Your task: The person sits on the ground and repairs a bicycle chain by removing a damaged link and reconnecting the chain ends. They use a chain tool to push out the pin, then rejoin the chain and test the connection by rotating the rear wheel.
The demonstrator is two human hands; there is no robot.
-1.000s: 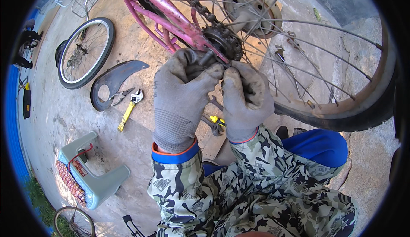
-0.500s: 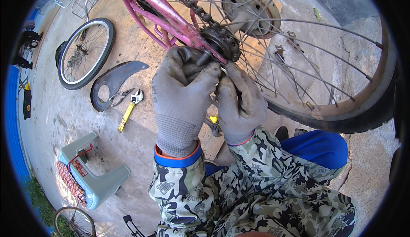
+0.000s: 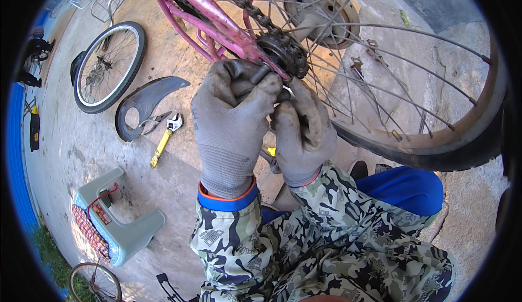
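Note:
Both my hands wear grey work gloves with dirty fingers and meet at the rear end of a pink bicycle frame (image 3: 220, 16). My left hand (image 3: 231, 119) is closed, thumb and fingers around a dark stubby cylindrical part (image 3: 260, 74) beside the frame's tip. Just below that tip my right hand (image 3: 303, 136) is closed in a pinch. A small dark piece (image 3: 283, 96) shows between the two hands; fingers hide most of it. Above them sits the greasy rear sprocket (image 3: 285, 56) with the chain (image 3: 239, 1) on it. The spoked rear wheel (image 3: 429, 141) reaches off to the right.
Left of my hands lie a yellow-handled adjustable wrench (image 3: 165, 140), pliers (image 3: 155, 121) and a dark curved guard (image 3: 130, 103). Farther left are a loose wheel (image 3: 87, 103) and a pale plastic stool (image 3: 133, 234) on its side. Another tool (image 3: 274, 163) lies partly hidden beneath my hands.
My right hand has shifted slightly left and down from the frame's tip. My left hand has tilted a little, showing more of the dark cylindrical part and the small dark piece.

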